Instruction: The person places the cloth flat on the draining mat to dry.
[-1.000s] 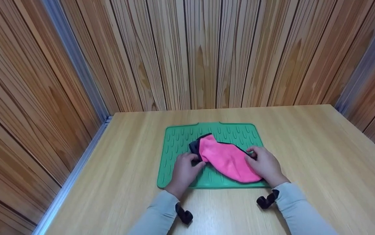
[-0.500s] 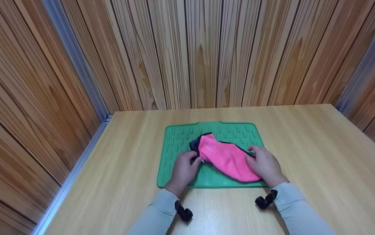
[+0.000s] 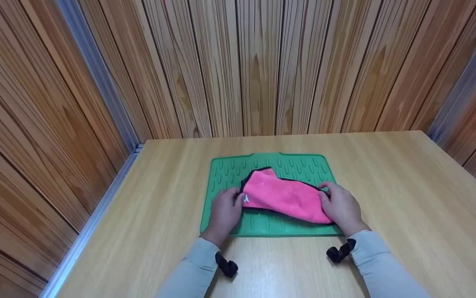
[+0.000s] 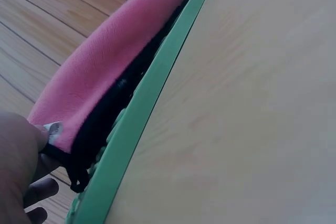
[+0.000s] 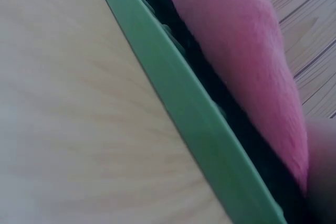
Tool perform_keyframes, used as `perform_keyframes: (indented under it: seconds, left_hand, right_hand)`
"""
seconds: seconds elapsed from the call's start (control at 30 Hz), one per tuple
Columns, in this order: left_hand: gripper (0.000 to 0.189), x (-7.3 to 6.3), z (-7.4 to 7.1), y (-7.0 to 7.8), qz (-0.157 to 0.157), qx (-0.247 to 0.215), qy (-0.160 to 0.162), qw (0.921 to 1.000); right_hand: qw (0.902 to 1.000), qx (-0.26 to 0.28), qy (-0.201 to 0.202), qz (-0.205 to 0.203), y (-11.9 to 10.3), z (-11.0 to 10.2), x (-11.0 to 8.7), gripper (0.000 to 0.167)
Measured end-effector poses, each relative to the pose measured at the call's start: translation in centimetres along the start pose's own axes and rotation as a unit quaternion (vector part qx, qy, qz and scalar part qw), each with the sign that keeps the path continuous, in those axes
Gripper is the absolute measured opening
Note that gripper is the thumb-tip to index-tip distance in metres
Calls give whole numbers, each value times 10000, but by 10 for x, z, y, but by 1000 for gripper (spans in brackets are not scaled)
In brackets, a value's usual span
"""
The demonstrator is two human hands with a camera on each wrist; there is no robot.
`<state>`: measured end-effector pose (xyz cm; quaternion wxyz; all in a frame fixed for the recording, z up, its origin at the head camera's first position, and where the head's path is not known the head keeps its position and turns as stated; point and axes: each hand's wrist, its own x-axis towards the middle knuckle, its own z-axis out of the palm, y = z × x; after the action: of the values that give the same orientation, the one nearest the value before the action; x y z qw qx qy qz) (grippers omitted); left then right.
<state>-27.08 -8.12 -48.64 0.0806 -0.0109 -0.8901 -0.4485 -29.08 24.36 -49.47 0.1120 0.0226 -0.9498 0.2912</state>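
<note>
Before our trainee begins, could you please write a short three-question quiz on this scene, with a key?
1. Multiple choice: which hand is at the small white label on the pink cloth?
A) left hand
B) right hand
2. True or false: the green mat lies on top of the pink cloth.
3. Short answer: what does the right hand hold between thumb and fingers?

Key:
1. A, left hand: its thumb is right beside the small white label.
2. False: the green mat is beneath the pink cloth.
3. One end of the pink cloth.
</note>
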Motion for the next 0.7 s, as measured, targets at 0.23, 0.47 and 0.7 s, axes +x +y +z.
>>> perform_keyframes:
  seconds: [0.23, 0.47, 0.7]
  left_hand:
    - [18, 3, -12, -10, -70, 182, 150, 9997]
    - [19, 4, -22, -17, -126, 358, 107, 9992]
    - [17, 6, -21, -20, -315, 240, -157, 9991]
  right_hand:
    - [9990, 278, 245, 253, 3, -4, 1, 31]
    - [9955, 556, 718, 270, 6, -6, 0, 26]
    - [9979, 439, 287, 378, 4, -6, 3, 35]
